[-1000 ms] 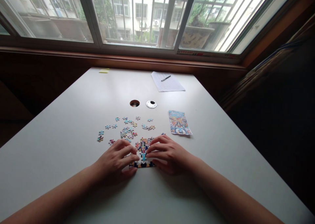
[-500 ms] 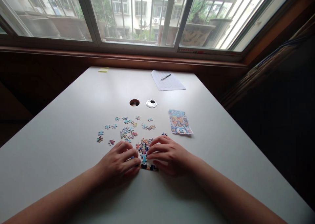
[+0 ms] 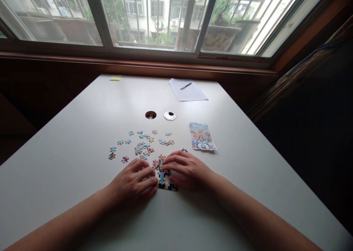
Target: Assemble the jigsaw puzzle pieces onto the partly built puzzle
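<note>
A partly joined jigsaw puzzle (image 3: 161, 177) lies on the table between my hands, with a dark strip at its near edge and light blue and orange patches above. My left hand (image 3: 135, 179) is closed at its left side, fingers curled down onto the edge and fingertips partly hidden. From the right, my right hand (image 3: 187, 170) reaches over the puzzle, its bent fingers resting on the upper right part and its thumb lower at the side. Both hands cover parts of the puzzle. Just beyond my right knuckles lies a dark blue puzzle piece (image 3: 184, 150).
Loose puzzle pieces (image 3: 142, 148) spread beyond my left hand. A printed picture sheet (image 3: 202, 137) lies to the right. Farther off are a round table hole (image 3: 150, 115), a metal cover (image 3: 170, 115), papers (image 3: 190, 94) with a pen (image 3: 185, 86), and a yellow note (image 3: 116, 78).
My right hand has shifted slightly up and left over the puzzle, showing more of its lower part. My left hand stays almost still, and the loose pieces have not moved.
</note>
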A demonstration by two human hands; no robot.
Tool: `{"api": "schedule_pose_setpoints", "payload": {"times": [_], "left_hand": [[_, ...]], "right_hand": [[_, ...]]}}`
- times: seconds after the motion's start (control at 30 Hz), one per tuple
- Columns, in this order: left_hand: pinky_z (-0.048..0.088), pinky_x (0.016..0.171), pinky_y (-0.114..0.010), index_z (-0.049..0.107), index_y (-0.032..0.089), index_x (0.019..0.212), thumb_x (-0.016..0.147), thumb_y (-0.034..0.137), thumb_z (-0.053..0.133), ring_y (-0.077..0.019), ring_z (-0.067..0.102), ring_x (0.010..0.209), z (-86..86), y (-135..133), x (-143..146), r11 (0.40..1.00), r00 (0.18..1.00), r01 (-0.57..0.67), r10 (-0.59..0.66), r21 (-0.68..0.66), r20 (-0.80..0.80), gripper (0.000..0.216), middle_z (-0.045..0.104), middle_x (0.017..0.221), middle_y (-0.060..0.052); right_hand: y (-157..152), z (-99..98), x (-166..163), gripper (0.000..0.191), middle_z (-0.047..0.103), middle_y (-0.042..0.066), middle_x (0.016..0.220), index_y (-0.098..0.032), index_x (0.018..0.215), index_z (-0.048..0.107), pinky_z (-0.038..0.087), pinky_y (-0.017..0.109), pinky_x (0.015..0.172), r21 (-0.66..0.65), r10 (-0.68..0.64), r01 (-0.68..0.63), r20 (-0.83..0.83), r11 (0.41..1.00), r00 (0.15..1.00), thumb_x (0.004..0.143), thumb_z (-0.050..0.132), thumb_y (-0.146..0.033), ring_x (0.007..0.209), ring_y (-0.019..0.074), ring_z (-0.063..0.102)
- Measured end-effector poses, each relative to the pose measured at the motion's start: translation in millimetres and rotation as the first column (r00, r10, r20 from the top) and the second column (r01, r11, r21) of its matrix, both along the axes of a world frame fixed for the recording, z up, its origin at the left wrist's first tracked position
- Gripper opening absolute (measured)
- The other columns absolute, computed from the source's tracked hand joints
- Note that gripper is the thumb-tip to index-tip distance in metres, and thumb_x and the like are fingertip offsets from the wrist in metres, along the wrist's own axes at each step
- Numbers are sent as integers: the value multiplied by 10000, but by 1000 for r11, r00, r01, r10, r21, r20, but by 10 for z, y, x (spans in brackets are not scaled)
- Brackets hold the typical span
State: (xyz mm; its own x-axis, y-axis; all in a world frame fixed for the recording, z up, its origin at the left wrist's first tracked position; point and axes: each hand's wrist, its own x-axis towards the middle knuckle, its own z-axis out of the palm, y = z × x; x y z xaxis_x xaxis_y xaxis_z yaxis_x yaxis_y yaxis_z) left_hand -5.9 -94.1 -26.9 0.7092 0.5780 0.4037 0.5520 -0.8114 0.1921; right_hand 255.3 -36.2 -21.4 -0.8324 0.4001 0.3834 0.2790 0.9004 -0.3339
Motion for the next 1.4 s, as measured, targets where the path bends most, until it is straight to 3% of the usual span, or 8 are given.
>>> {"api": "schedule_pose_setpoints", "payload": {"times": [0.5,0.7,1.13,1.4], "left_hand": [[457,845,-365,644,226,979,899,200,628,-208,540,931,-16,-9,-3,1000,1000,-2,3,5,-8,86,666,928,-28],[463,844,-367,645,219,975,906,199,619,-204,543,926,-16,-15,7,1000,1000,-3,3,13,-16,76,663,920,-28],[471,822,-376,649,217,1018,907,194,624,-207,537,899,-15,-16,13,1000,1000,7,-7,8,-20,116,659,912,-35],[474,803,-372,645,211,1005,915,192,611,-199,531,870,-23,-21,17,1000,1000,12,-12,3,-20,99,649,893,-36]], "right_hand": [[21,-23,6,445,625,98,1324,-195,1288,578,491,440,1052,-53,-32,32,0,998,999,858,672,-262,1248,237,535],[24,-43,-15,439,652,103,1279,-186,1289,579,512,422,1031,-55,-45,43,-25,998,999,875,682,-289,1211,236,554],[16,-28,-45,350,690,110,1224,-151,1251,608,574,420,955,130,-38,40,-19,991,999,929,608,-288,1160,256,607],[10,-13,-50,293,703,101,1202,-153,1185,637,581,402,953,171,-48,49,-9,984,999,926,606,-286,1159,246,618]]}}
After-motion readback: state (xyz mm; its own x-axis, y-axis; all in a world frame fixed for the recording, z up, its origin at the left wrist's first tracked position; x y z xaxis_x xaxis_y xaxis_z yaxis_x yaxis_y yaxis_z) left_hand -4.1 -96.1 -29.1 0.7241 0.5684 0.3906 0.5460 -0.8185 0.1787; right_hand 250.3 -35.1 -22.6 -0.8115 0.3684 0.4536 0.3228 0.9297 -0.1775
